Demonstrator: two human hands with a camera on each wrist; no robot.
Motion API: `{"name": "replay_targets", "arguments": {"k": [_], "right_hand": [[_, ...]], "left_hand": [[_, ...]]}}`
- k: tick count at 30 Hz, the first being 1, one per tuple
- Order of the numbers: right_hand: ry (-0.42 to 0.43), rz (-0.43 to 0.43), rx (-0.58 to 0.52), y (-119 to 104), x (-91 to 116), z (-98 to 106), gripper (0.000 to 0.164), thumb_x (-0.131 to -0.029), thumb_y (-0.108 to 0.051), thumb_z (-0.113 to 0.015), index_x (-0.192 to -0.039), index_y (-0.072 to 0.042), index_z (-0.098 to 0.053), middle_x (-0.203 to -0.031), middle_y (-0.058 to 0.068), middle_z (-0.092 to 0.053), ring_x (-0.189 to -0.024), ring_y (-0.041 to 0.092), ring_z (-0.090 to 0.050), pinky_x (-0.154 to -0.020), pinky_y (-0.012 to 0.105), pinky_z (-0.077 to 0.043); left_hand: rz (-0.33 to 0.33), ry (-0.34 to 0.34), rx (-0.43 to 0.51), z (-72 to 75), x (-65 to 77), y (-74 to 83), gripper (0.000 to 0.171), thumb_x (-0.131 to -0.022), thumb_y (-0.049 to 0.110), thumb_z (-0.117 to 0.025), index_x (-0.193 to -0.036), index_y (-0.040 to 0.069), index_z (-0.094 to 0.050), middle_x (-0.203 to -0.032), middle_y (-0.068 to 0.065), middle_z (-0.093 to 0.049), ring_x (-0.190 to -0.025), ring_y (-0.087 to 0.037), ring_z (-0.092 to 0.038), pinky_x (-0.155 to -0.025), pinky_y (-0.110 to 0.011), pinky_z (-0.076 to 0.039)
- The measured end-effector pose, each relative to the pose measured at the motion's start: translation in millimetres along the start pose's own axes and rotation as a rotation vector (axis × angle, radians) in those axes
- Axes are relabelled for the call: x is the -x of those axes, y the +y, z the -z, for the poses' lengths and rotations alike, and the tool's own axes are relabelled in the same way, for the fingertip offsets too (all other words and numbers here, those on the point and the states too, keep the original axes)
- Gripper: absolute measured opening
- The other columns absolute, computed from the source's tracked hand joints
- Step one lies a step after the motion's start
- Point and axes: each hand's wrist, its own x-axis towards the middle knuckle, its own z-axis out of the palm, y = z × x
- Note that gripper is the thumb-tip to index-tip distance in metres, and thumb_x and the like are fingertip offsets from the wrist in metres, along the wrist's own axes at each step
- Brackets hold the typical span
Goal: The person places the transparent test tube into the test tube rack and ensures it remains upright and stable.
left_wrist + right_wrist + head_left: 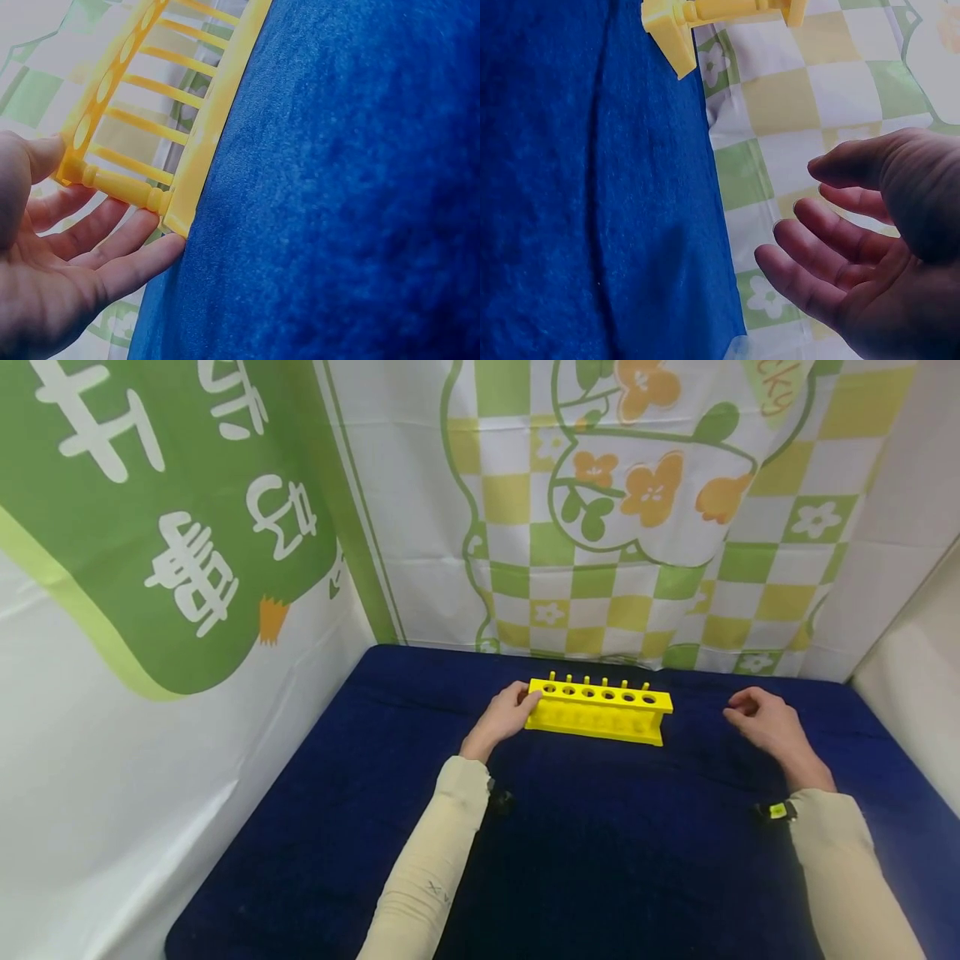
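Note:
A yellow test tube rack [600, 714] stands on the dark blue cloth, its row of round holes along the top and a row of short pegs behind. My left hand [507, 713] grips the rack's left end. In the left wrist view, the thumb of that hand [67, 240] is at the top plate, and its fingers reach around the end post down to the base. To the right of the rack, apart from it, my right hand [767, 724] hovers with loosely bent fingers and holds nothing. The rack's right end shows at the top of the right wrist view, away from the hand [855, 240].
The dark blue cloth [600, 843] covers the table. Behind it hangs a white curtain [517, 527] with green and yellow checks and flowers. A white and green curtain [247, 710] runs along the left side.

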Motion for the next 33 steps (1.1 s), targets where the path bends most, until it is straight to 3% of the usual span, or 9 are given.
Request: {"name": "replay_targets", "arguments": {"k": [6, 21, 33], "right_hand": [[0.001, -0.001, 0.033, 5, 2, 3, 0.04, -0.099, -0.03, -0.056, -0.12, 0.004, -0.053, -0.105, 0.027, -0.063, -0.085, 0.035, -0.061, -0.064, 0.038, -0.047], [0.037, -0.028, 0.062, 14, 4, 10, 0.037, -0.098, -0.026, -0.056, -0.117, 0.005, -0.053, -0.103, 0.028, -0.062, -0.079, 0.033, -0.061, -0.059, 0.035, -0.047], [0.054, -0.066, 0.073, 28, 4, 17, 0.036, -0.097, -0.024, -0.057, -0.115, 0.007, -0.053, -0.104, 0.032, -0.063, -0.085, 0.041, -0.06, -0.065, 0.045, -0.047]], "left_hand": [[0.003, -0.002, 0.003, -0.6, 1.4, 1.6, 0.055, -0.101, 0.053, -0.043, -0.14, 0.015, -0.047, -0.126, -0.005, -0.059, -0.1, -0.02, -0.057, -0.092, -0.036, -0.051], [-0.001, -0.006, 0.011, 0.4, 1.3, 0.2, 0.056, -0.1, 0.056, -0.043, -0.139, 0.015, -0.047, -0.123, -0.005, -0.059, -0.099, -0.02, -0.058, -0.09, -0.037, -0.051], [-0.012, -0.009, 0.004, 0.8, 0.0, -1.7, 0.056, -0.1, 0.056, -0.042, -0.138, 0.015, -0.047, -0.123, -0.005, -0.059, -0.098, -0.019, -0.058, -0.088, -0.036, -0.052]]}}
